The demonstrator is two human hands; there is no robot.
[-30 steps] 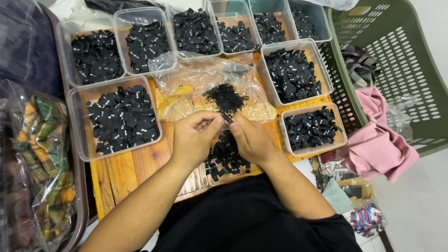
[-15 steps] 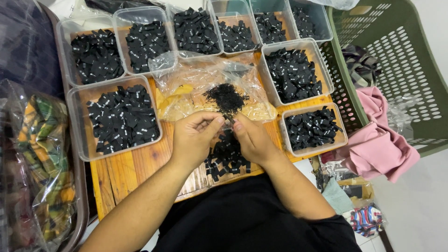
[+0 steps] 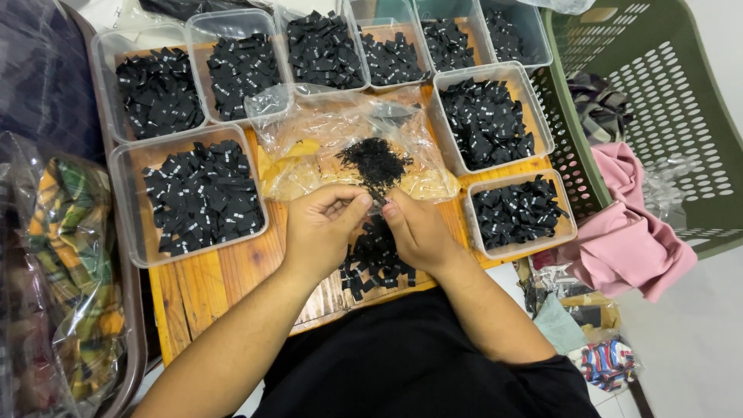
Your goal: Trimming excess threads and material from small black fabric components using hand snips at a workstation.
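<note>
You are working over a wooden board with both hands brought close together near its middle. Your left hand is curling its fingers inward, thumb and forefinger closing on a small black label at the fingertips. Your right hand is meeting it from the other side, its thumb and forefinger pinching the same label, so the piece is sitting right between the two grips, mostly hidden by the fingers.

Just beyond your fingertips on the board, a crumpled clear plastic bag is lying open with a small heap of black threads on it. Just under your hands, nearer your body, a loose pile of black labels is resting on the board.

Clear plastic tubs of labels are ringing the board: a large tub is sitting on its left part, a smaller tub on its right edge, and more are lining its far side. A green laundry basket is standing to the right of the board, with pink cloth hanging beside it.
</note>
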